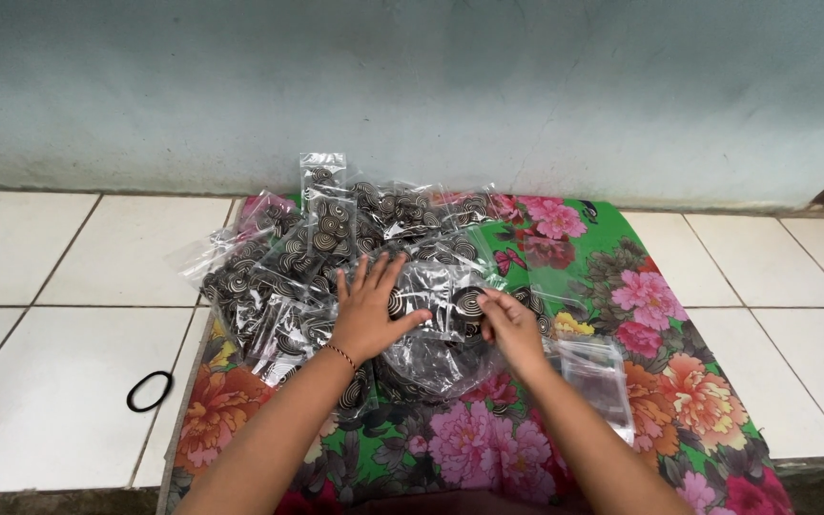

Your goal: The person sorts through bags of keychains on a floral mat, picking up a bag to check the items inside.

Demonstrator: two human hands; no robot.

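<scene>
On the floor, over a flowered cloth: both hands work at one small packet.
Left hand [371,310]: laid flat with fingers spread on the clear packet [442,303], pressing it down; a thin red bracelet [340,356] circles the wrist.
Right hand [510,324]: fingertips pinched on the packet's right edge, beside a dark spiral disc [470,304] inside it.
Clear packet: at the middle of the cloth, on top of other bags, between the two hands.
Pile of filled packets [336,238]: heaped behind and to the left of the hands, each holding black-and-white spiral discs.
Empty clear bags [598,372]: stacked just right of the right forearm.
Cloth [679,381]: green with pink and orange flowers, spread on white floor tiles [40,381].
Black hair band [150,391]: on the tiles, well left of the cloth.
Wall [431,86]: pale blue-grey, behind the pile.
</scene>
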